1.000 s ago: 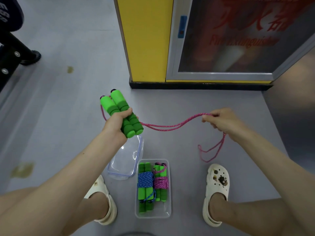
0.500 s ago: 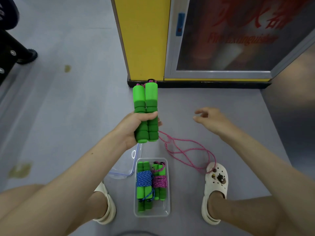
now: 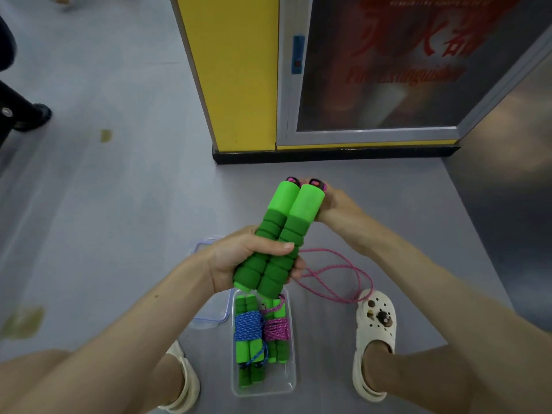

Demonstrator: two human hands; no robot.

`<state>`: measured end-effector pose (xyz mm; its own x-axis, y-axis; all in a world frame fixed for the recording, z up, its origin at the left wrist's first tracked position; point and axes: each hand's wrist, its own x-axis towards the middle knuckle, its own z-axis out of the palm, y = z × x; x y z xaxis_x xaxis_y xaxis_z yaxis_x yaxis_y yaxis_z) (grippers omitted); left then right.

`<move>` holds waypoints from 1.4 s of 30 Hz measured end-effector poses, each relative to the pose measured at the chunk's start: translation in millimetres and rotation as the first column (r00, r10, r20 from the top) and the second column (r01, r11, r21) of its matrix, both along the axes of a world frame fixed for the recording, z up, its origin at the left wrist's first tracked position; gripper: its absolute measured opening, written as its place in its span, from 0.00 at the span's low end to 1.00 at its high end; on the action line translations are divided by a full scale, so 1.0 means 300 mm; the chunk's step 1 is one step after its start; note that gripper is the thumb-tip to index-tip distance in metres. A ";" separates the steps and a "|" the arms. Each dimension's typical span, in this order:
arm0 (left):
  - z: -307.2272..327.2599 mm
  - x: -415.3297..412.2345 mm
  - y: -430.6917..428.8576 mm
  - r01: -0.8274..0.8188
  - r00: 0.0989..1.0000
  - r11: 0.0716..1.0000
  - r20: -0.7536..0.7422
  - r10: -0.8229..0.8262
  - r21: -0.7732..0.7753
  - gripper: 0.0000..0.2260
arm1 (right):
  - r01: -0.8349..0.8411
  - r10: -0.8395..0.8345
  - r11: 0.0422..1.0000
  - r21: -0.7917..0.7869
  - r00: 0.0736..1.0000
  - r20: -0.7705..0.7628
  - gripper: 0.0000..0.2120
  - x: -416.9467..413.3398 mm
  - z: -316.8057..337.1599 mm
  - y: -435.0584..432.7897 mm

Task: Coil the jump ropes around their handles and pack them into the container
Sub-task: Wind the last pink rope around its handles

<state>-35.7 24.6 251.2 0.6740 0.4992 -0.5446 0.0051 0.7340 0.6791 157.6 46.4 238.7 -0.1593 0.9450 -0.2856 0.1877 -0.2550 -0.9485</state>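
My left hand (image 3: 239, 258) grips the lower half of two green foam handles (image 3: 280, 231) of a pink jump rope, held side by side and tilted up to the right. My right hand (image 3: 337, 204) sits behind their top ends, its fingers at the black caps and mostly hidden. The loose pink rope (image 3: 343, 276) trails in loops down to the floor on the right. Below stands the clear container (image 3: 294, 380), holding a blue-coiled rope (image 3: 248, 327) and a pink-coiled rope (image 3: 276, 328).
The container's clear lid (image 3: 209, 321) lies on the grey floor at its left, partly under my left arm. My feet in white clogs (image 3: 376, 339) flank the container. A yellow pillar (image 3: 233, 70) and a glass-fronted cabinet (image 3: 379, 70) stand ahead.
My right hand let go of the stretched rope, which dropped to the floor, then moved up to the handles' top ends. My left hand swung the handles to the right and tilted them.
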 end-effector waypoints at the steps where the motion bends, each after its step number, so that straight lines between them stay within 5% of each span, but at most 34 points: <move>1: -0.002 0.005 -0.005 0.006 1.000 1.000 -0.004 -0.006 -0.007 0.11 | -0.020 0.020 1.000 0.006 1.000 -0.010 0.16 -0.006 0.005 -0.005; 14: -0.001 0.009 -0.026 0.066 0.998 0.997 -0.015 -0.067 -0.034 0.11 | -0.030 0.029 0.999 0.018 0.998 0.057 0.04 -0.011 -0.015 -0.015; 23: 0.003 0.001 -0.036 0.024 0.999 0.996 0.025 -0.022 -0.081 0.14 | -0.031 0.029 0.988 -0.154 0.999 -0.016 0.20 -0.034 -0.004 -0.019; 28: 0.003 0.009 -0.034 -0.184 0.949 0.962 0.217 0.227 -0.200 0.26 | 0.121 -0.132 0.990 -0.067 0.970 -0.205 0.05 -0.051 0.018 -0.023; 30: 0.004 0.015 -0.023 -0.223 0.939 0.957 0.222 0.262 -0.185 0.28 | 0.234 -0.238 0.971 -0.045 0.939 -0.249 0.07 -0.052 0.022 -0.019; 38: 0.004 0.025 -0.015 -0.251 0.937 0.954 0.207 0.282 -0.165 0.31 | 0.361 -0.349 0.927 0.103 0.930 -0.117 0.12 -0.033 0.007 -0.016; 42: 0.017 0.026 -0.014 -0.263 0.940 0.954 0.182 0.287 -0.146 0.20 | 0.301 -0.300 0.932 0.202 0.953 -0.033 0.08 -0.039 0.004 -0.013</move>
